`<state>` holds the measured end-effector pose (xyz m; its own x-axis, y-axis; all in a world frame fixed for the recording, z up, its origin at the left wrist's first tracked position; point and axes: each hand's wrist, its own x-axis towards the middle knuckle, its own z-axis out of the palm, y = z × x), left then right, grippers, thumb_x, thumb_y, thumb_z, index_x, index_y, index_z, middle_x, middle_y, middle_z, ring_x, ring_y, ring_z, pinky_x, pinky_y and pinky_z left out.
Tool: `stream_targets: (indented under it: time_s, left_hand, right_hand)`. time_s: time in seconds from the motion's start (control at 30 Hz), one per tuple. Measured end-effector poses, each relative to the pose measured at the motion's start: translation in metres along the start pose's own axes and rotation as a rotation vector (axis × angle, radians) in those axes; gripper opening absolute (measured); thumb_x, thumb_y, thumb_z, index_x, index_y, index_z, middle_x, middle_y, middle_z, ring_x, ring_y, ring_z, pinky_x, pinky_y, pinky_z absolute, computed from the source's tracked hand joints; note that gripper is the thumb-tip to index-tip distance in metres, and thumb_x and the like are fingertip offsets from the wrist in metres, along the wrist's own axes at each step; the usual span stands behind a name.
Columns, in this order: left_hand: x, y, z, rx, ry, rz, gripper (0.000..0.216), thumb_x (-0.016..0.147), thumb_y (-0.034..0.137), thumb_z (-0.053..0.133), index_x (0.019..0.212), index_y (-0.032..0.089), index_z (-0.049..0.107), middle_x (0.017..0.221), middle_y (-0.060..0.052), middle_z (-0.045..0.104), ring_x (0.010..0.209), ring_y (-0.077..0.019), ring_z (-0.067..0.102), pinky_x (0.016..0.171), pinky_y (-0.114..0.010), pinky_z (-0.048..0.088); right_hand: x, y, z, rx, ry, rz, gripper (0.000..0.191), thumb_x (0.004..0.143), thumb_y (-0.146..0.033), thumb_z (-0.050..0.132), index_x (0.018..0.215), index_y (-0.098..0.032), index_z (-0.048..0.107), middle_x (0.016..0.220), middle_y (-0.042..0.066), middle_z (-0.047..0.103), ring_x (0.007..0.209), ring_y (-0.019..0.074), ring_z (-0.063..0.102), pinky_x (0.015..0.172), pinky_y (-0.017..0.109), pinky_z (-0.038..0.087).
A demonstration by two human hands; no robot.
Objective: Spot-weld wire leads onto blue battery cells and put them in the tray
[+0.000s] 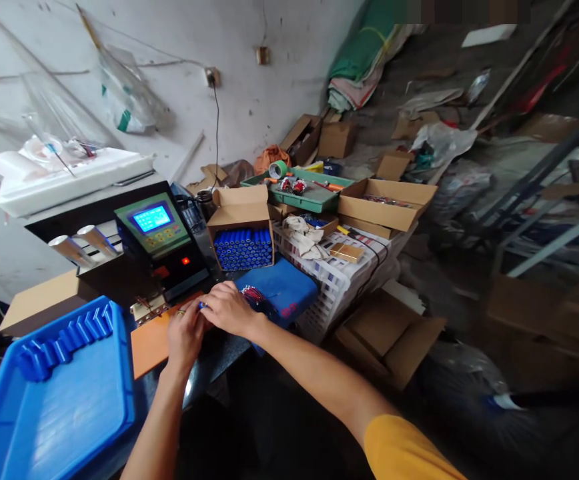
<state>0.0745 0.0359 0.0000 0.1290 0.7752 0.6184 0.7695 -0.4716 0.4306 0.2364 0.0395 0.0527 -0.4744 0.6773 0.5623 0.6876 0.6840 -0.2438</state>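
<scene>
Blue cell (202,305) pinched between fingertips of left hand (184,333) and right hand (229,310), over orange board (152,340), just before welder (162,247). Likely best: cell held level, grip firm, fingers held clear of welder front.

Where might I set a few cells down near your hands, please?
The blue tray is bare across most of its floor, nearer than the row of cells along its far side. The orange board has a free strip beside the left hand. The white crate beyond the right hand is crowded.
</scene>
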Motion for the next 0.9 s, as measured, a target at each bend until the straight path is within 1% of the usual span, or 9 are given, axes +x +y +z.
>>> stream_targets:
  time_s: [0.07,0.13,0.2,0.27,0.33,0.4,0.57,0.8,0.9]
  left_hand:
    - [0.005,0.006,0.002,-0.04,0.051,0.026,0.036,0.09,0.035,0.052,0.122,0.02,0.061,0.116,-0.011,0.067,0.105,-0.0254,0.063,0.091,-0.039,0.05]
    - [0.005,0.006,0.004,-0.067,0.073,0.038,0.04,0.09,0.038,0.054,0.124,0.019,0.059,0.118,-0.012,0.066,0.107,-0.0253,0.063,0.091,-0.04,0.05]
    - [0.0,0.0,0.006,-0.076,0.069,0.052,0.036,0.09,0.038,0.054,0.12,0.019,0.061,0.114,-0.011,0.069,0.103,-0.0246,0.065,0.089,-0.039,0.051]
    - [-0.006,-0.007,0.008,-0.065,0.067,0.07,0.029,0.091,0.037,0.053,0.11,0.02,0.065,0.105,-0.01,0.071,0.096,-0.024,0.067,0.085,-0.039,0.052]
    - [-0.009,-0.011,0.011,-0.044,0.059,0.091,0.025,0.092,0.037,0.052,0.102,0.019,0.067,0.098,-0.009,0.072,0.092,-0.0235,0.068,0.082,-0.038,0.052]
    - [-0.01,-0.011,0.013,-0.02,0.033,0.112,0.025,0.092,0.037,0.052,0.099,0.019,0.068,0.096,-0.008,0.073,0.089,-0.0228,0.068,0.079,-0.037,0.052]
    - [-0.008,-0.007,0.014,0.028,0.026,0.152,0.023,0.093,0.035,0.052,0.098,0.018,0.067,0.091,-0.007,0.073,0.08,-0.0206,0.067,0.074,-0.034,0.051]
    - [-0.007,-0.003,0.009,0.054,0.029,0.155,0.023,0.093,0.031,0.051,0.093,0.016,0.068,0.085,-0.008,0.072,0.076,-0.02,0.066,0.073,-0.032,0.05]
    - [-0.006,-0.003,0.006,0.029,0.029,0.124,0.025,0.093,0.033,0.051,0.091,0.016,0.069,0.085,-0.008,0.073,0.074,-0.0198,0.066,0.072,-0.032,0.051]
  right_hand:
    - [-0.002,0.017,-0.01,-0.003,0.1,0.051,0.018,0.091,-0.026,0.057,0.099,-0.014,0.069,0.091,0.009,0.072,0.096,0.0216,0.06,0.089,0.037,0.04]
    - [-0.002,0.039,-0.023,-0.025,0.255,0.149,0.022,0.093,-0.028,0.054,0.103,-0.015,0.069,0.096,0.01,0.072,0.101,0.0218,0.059,0.092,0.036,0.041]
    - [0.001,0.066,-0.035,-0.065,0.391,0.253,0.027,0.096,-0.029,0.049,0.109,-0.015,0.068,0.101,0.011,0.071,0.105,0.0217,0.058,0.095,0.036,0.042]
    - [0.006,0.091,-0.043,-0.143,0.458,0.333,0.03,0.097,-0.028,0.046,0.113,-0.015,0.067,0.105,0.012,0.071,0.107,0.0219,0.058,0.097,0.036,0.041]
    - [0.013,0.112,-0.044,-0.22,0.435,0.401,0.031,0.097,-0.027,0.046,0.115,-0.015,0.067,0.107,0.012,0.071,0.108,0.0225,0.058,0.098,0.036,0.042]
    - [0.02,0.127,-0.039,-0.284,0.361,0.467,0.03,0.097,-0.025,0.046,0.115,-0.014,0.067,0.107,0.013,0.071,0.108,0.0236,0.058,0.095,0.036,0.043]
    - [0.03,0.144,-0.024,-0.388,0.178,0.574,0.029,0.095,-0.017,0.043,0.107,-0.013,0.07,0.104,0.015,0.071,0.108,0.0252,0.056,0.092,0.036,0.045]
    - [0.033,0.149,-0.036,-0.33,0.058,0.534,0.04,0.09,-0.005,0.035,0.114,-0.011,0.067,0.112,0.016,0.068,0.121,0.0249,0.05,0.097,0.036,0.045]
    - [0.028,0.143,-0.039,-0.252,0.152,0.44,0.044,0.09,-0.005,0.033,0.122,-0.009,0.063,0.122,0.016,0.064,0.125,0.0238,0.048,0.106,0.038,0.039]
